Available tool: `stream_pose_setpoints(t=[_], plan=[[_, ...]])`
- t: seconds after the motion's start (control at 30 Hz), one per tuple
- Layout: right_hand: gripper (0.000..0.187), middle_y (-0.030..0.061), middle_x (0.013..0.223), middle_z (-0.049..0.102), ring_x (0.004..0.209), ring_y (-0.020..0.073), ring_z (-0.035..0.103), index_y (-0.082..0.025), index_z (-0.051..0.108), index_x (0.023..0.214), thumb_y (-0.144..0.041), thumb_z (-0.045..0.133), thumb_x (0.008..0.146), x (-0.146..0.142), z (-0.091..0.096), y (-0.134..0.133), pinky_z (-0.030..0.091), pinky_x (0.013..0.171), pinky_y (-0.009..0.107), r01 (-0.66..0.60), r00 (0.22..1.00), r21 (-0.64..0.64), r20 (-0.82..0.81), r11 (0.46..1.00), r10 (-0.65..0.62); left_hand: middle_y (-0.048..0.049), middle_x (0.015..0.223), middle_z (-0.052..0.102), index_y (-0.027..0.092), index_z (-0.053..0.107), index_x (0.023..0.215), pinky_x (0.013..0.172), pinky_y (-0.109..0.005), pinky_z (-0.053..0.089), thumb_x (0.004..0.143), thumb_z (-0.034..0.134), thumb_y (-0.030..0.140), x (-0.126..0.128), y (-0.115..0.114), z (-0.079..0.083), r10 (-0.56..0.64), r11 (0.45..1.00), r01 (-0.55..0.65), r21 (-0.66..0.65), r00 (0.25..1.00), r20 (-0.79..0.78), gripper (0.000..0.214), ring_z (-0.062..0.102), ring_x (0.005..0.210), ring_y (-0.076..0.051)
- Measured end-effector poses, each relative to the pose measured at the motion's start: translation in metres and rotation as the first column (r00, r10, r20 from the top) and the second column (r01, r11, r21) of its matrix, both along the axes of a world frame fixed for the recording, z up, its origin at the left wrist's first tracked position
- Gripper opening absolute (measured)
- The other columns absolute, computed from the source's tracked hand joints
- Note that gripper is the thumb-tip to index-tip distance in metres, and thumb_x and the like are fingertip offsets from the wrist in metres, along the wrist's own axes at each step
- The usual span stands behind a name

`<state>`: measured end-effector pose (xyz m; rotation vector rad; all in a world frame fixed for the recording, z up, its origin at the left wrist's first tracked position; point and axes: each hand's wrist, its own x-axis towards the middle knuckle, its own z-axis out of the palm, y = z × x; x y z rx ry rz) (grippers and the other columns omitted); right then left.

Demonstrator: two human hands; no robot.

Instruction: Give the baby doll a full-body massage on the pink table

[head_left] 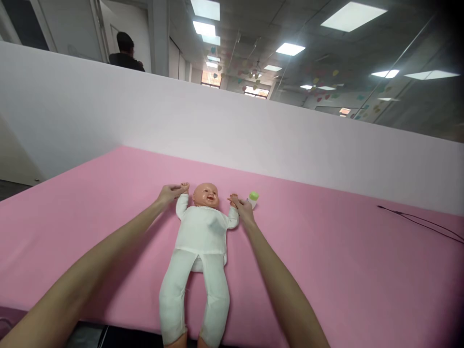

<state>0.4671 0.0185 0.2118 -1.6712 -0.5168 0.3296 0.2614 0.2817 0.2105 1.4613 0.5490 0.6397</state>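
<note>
Nearest, both bare forearms reach forward from the bottom corners of the view. A soft-bodied baby doll in a white cloth onesie (203, 232) lies on its back along the middle of a pink padded surface (326, 275), its moulded vinyl feet towards the person and its smiling head away. Its arms are spread out and up on either side of the head.

The left hand (167, 194) is at the doll's arm on the left of the view, its fingers (177, 188) closed around the small vinyl doll hand. The right hand (244, 210) is at the doll's other arm, its fingers (232, 201) pinching that small hand.

Just beyond the right hand, a small white bottle with a green cap (253, 197) stands on the pink surface, close beside the doll's head. Well off to the right, a thin black cable (420, 223) lies across the pink.

Further back, a tall white partition (217, 125) runs behind the surface. Past it, a person in a dark top (125, 62) stands near a doorway, and coloured paper hearts (319, 92) hang under rows of square ceiling lights (293, 49).
</note>
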Motion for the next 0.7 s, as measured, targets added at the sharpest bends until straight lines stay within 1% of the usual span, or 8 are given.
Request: stream_pose_setpoints(t=[0.07,0.13,0.23,0.3,0.4,0.5,0.57,0.7], plan=[[0.045,0.0130,0.109,0.078,0.105,0.0299,0.071,-0.016,0.079,0.098,-0.056,0.080,0.076,-0.011,0.012,-0.029,0.056,0.087,0.038,-0.153,0.987,0.055,0.060,0.987,0.150,-0.0119,0.099,0.077,0.015,0.079,0.096,0.083,-0.037,0.055,0.065,0.090,0.049,-0.030,0.001,0.008,-0.119,0.989,0.111,0.099,0.989,0.085,0.048,0.070,0.092,-0.027],[0.044,0.0106,0.104,0.078,0.099,0.0288,0.071,-0.019,0.079,0.100,-0.054,0.083,0.074,-0.025,0.021,-0.061,0.055,0.086,0.039,-0.353,0.931,0.014,0.110,0.936,0.349,-0.0117,0.102,0.077,0.017,0.079,0.099,0.087,-0.041,0.055,0.068,0.090,0.042,-0.062,-0.001,0.015,-0.286,0.939,0.270,0.212,0.957,0.044,0.041,0.069,0.096,-0.029],[0.033,0.0090,0.102,0.076,0.098,0.0263,0.068,-0.020,0.080,0.098,-0.044,0.085,0.076,-0.046,0.022,-0.099,0.053,0.088,0.039,-0.589,0.766,-0.205,0.166,0.781,0.621,-0.0107,0.107,0.075,0.019,0.080,0.097,0.096,-0.042,0.052,0.073,0.087,0.032,-0.103,-0.016,0.020,-0.564,0.749,0.553,0.364,0.821,-0.087,0.028,0.067,0.104,-0.029],[0.027,0.0090,0.106,0.075,0.103,0.0264,0.066,-0.022,0.081,0.098,-0.040,0.084,0.077,-0.057,0.016,-0.112,0.051,0.093,0.040,-0.653,0.665,-0.305,0.206,0.693,0.718,-0.0098,0.108,0.075,0.021,0.081,0.094,0.098,-0.039,0.050,0.077,0.085,0.030,-0.119,-0.031,0.018,-0.655,0.615,0.659,0.433,0.733,-0.183,0.019,0.066,0.107,-0.027],[0.018,0.0073,0.104,0.076,0.102,0.0256,0.065,-0.025,0.081,0.094,-0.035,0.082,0.079,-0.065,0.005,-0.118,0.047,0.099,0.043,-0.655,0.610,-0.356,0.271,0.666,0.745,-0.0091,0.106,0.075,0.024,0.083,0.093,0.094,-0.035,0.051,0.080,0.082,0.030,-0.131,-0.049,0.012,-0.666,0.537,0.701,0.469,0.694,-0.274,0.014,0.065,0.106,-0.026],[0.015,0.0062,0.104,0.076,0.102,0.0254,0.065,-0.026,0.081,0.094,-0.032,0.082,0.080,-0.066,0.004,-0.118,0.046,0.101,0.044,-0.646,0.602,-0.372,0.289,0.666,0.745,-0.0092,0.107,0.075,0.025,0.083,0.095,0.093,-0.034,0.052,0.081,0.081,0.031,-0.133,-0.052,0.009,-0.649,0.547,0.685,0.481,0.710,-0.273,0.015,0.065,0.109,-0.027],[0.017,0.0067,0.105,0.076,0.104,0.0260,0.065,-0.026,0.081,0.096,-0.033,0.081,0.081,-0.063,0.011,-0.114,0.048,0.098,0.042,-0.641,0.626,-0.353,0.274,0.681,0.731,-0.0091,0.108,0.076,0.025,0.083,0.098,0.094,-0.036,0.052,0.082,0.081,0.034,-0.127,-0.049,0.012,-0.612,0.610,0.641,0.466,0.754,-0.236,0.019,0.066,0.108,-0.028],[0.036,0.0083,0.106,0.077,0.099,0.0261,0.069,-0.023,0.079,0.104,-0.040,0.086,0.074,-0.042,0.023,-0.080,0.054,0.087,0.038,-0.496,0.836,-0.088,0.221,0.864,0.502,-0.0099,0.104,0.078,0.021,0.081,0.101,0.092,-0.039,0.054,0.075,0.084,0.043,-0.089,-0.034,0.023,-0.322,0.903,0.314,0.295,0.947,-0.022,0.034,0.069,0.103,-0.029]])
